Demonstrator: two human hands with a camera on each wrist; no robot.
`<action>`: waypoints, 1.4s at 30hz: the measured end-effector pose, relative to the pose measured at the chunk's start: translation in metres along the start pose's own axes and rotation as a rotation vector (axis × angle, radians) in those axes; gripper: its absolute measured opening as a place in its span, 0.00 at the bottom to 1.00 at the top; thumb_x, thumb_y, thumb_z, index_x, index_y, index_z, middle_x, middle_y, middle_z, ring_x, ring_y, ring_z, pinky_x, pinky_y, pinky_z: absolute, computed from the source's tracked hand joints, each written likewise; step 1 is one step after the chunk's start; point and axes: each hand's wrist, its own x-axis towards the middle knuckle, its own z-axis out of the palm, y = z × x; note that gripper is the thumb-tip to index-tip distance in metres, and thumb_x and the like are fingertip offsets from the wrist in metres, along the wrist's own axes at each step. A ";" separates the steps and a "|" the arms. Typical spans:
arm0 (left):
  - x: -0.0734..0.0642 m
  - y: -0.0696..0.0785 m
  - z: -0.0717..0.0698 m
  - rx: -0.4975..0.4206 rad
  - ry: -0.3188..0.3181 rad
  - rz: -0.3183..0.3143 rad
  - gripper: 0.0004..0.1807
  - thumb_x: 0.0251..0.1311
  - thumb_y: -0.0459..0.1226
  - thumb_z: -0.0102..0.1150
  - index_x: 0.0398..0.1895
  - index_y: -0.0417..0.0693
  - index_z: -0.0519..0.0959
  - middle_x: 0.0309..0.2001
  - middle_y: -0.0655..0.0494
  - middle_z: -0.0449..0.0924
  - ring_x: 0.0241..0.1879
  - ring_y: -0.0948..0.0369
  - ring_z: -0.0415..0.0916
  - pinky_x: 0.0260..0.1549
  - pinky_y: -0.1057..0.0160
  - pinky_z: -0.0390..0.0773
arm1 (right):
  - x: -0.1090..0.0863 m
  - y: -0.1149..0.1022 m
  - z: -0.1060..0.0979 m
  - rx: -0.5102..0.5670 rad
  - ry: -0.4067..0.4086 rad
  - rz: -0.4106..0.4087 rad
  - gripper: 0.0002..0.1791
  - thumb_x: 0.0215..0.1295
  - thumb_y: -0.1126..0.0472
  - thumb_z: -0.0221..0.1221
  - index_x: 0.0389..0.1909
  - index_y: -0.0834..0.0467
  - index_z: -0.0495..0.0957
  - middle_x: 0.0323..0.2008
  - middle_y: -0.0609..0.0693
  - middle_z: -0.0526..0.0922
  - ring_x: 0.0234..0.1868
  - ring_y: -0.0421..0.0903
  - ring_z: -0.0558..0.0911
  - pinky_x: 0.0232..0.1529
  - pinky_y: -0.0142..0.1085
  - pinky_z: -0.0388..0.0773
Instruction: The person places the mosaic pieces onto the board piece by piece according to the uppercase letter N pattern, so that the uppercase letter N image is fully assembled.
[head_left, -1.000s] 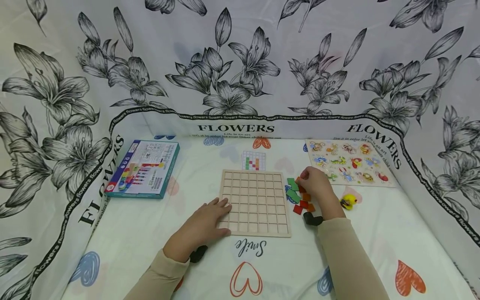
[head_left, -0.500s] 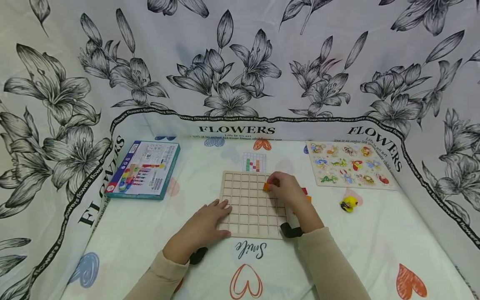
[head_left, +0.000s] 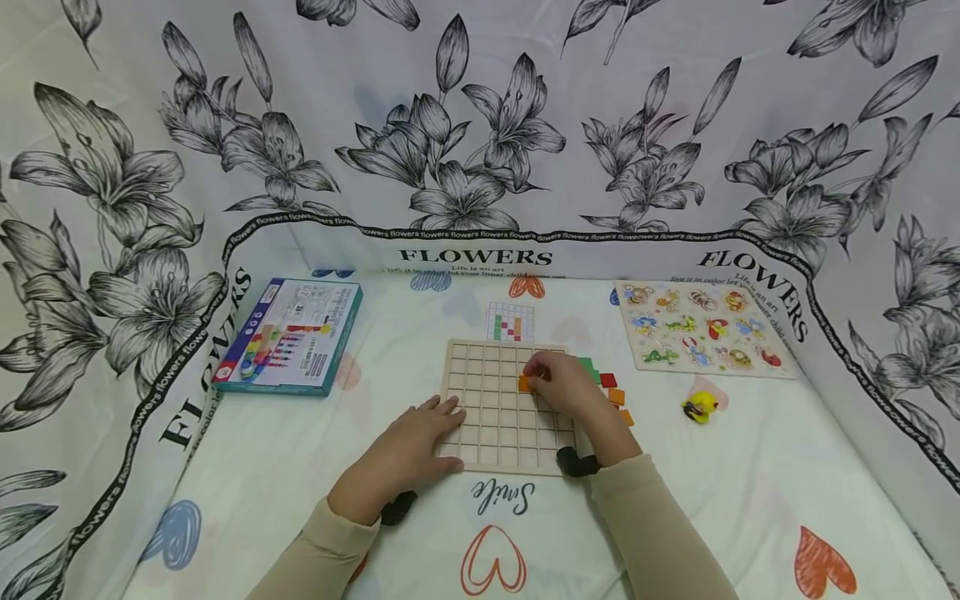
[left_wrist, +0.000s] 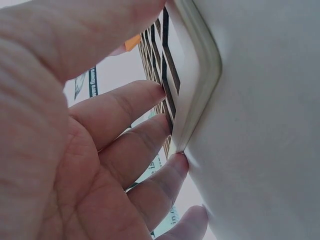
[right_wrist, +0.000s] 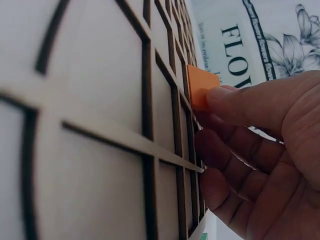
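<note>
A square wooden grid board (head_left: 487, 417) lies in the middle of the table. My right hand (head_left: 566, 387) is over its upper right part and pinches an orange square tile (right_wrist: 200, 86) between thumb and finger; in the right wrist view the tile's edge meets the grid ridges. My left hand (head_left: 412, 442) rests at the board's left edge, fingers spread, with fingertips touching the rim in the left wrist view. Right of the board lie a green tile (head_left: 587, 365), a red tile (head_left: 608, 380) and orange tiles (head_left: 617, 397), partly hidden by my right hand.
Behind the board lies a small pattern card (head_left: 510, 323) with coloured squares. A boxed toy set (head_left: 288, 337) sits at the left. On the right are an insect puzzle board (head_left: 701, 329) and a small yellow toy (head_left: 700, 406). A flowered cloth (head_left: 480, 192) rises behind.
My right hand has left the tile pile and moved left over the board with the orange tile, then shifted slightly further left and lower. The left hand stays put.
</note>
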 end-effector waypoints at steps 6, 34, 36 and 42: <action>-0.001 0.001 -0.002 0.000 0.000 0.000 0.41 0.63 0.45 0.80 0.78 0.46 0.76 0.84 0.49 0.66 0.85 0.43 0.58 0.82 0.35 0.60 | 0.001 -0.002 0.002 0.010 -0.011 0.010 0.05 0.78 0.62 0.66 0.49 0.53 0.88 0.47 0.50 0.85 0.45 0.50 0.80 0.53 0.46 0.83; -0.002 0.001 -0.003 -0.020 -0.016 -0.011 0.42 0.63 0.45 0.80 0.79 0.45 0.75 0.84 0.49 0.65 0.86 0.44 0.56 0.83 0.34 0.58 | -0.048 0.075 -0.069 0.058 0.022 0.227 0.18 0.79 0.56 0.64 0.64 0.57 0.82 0.55 0.58 0.82 0.46 0.53 0.81 0.42 0.37 0.83; -0.002 0.000 -0.002 -0.018 -0.014 -0.012 0.42 0.63 0.45 0.80 0.79 0.45 0.75 0.84 0.50 0.65 0.86 0.44 0.56 0.83 0.34 0.59 | -0.055 0.083 -0.072 0.046 0.016 0.268 0.19 0.79 0.55 0.64 0.64 0.57 0.82 0.55 0.58 0.82 0.48 0.54 0.80 0.43 0.38 0.81; 0.000 0.002 -0.001 -0.023 -0.006 0.001 0.41 0.62 0.44 0.80 0.78 0.45 0.76 0.84 0.49 0.65 0.86 0.44 0.56 0.82 0.34 0.59 | -0.067 0.095 -0.073 0.034 -0.001 0.318 0.19 0.77 0.55 0.66 0.62 0.59 0.84 0.50 0.58 0.82 0.50 0.55 0.78 0.48 0.41 0.79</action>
